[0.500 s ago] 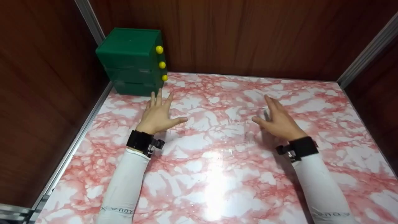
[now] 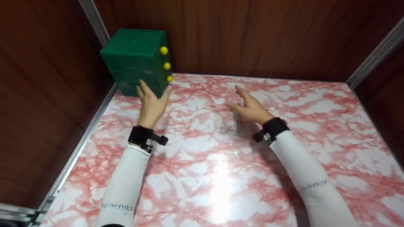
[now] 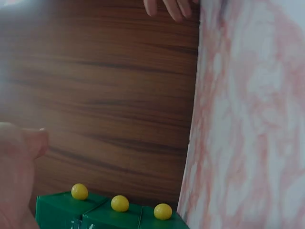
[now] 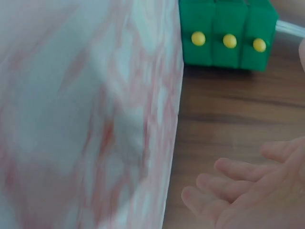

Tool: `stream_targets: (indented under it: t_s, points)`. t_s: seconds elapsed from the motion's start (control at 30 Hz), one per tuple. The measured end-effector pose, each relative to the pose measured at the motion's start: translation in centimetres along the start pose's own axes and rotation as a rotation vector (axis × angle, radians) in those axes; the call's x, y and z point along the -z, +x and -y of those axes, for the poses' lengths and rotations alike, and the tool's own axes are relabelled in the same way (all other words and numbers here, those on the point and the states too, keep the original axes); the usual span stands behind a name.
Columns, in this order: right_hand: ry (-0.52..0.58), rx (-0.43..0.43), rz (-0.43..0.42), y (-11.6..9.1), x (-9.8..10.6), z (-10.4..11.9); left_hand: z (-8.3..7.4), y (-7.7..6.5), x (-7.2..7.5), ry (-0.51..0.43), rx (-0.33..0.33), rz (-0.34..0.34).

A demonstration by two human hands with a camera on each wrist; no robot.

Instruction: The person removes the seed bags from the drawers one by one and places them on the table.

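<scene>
A green three-drawer box with round yellow knobs stands in the far left corner, its drawers closed and facing right. My left hand hovers close in front of the box, fingers extended and thumb spread, holding nothing; in the head view its fingertips overlap the lower drawers. To the right, my right hand is held over the middle of the table with thumb and fingers apart and nothing in it. The right wrist view shows its relaxed fingers and the knobbed drawer fronts beyond.
A pink and white marbled table spreads under both arms. Dark wood panels wall it in at the back and both sides, joined by metal corner strips. Black camera bands sit on both wrists.
My right hand has moved left and a little farther forward, toward the box. The left hand has turned and shifted slightly forward, its fingers drawn closer together. The box has stayed in place.
</scene>
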State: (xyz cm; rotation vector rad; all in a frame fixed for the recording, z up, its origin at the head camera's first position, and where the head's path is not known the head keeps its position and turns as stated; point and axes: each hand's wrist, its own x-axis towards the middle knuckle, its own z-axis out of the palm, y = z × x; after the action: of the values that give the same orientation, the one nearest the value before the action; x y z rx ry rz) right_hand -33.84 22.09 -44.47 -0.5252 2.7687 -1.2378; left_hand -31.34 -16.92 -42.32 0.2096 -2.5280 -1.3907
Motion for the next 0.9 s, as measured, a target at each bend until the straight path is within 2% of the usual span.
stream_targets:
  t_s: [0.13,0.2,0.27,0.4,0.5,0.7,0.9]
  points:
    - [-0.012,0.008,0.044,1.6,-1.4,1.3,-0.4,1.4,1.2,-0.158,0.069,-0.093]
    - [-0.022,0.014,0.073,2.3,-2.1,1.9,-0.6,2.3,2.0,-0.213,0.102,-0.144]
    - [-0.036,0.012,0.095,2.9,-2.7,2.4,-0.8,3.2,2.8,-0.259,0.142,-0.165]
    - [-0.055,-0.002,0.131,4.1,-4.0,3.4,-1.4,5.2,4.5,-0.330,0.273,-0.136]
    - [-0.017,-0.005,0.143,4.9,-5.1,4.0,-2.0,6.6,5.5,-0.378,0.353,-0.132]
    - [0.123,-0.036,0.147,6.3,-7.4,5.2,-2.9,8.3,6.5,-0.425,0.424,-0.121]
    - [0.085,-0.078,0.163,7.1,-9.0,6.9,-3.5,9.5,7.7,-0.393,0.501,-0.075]
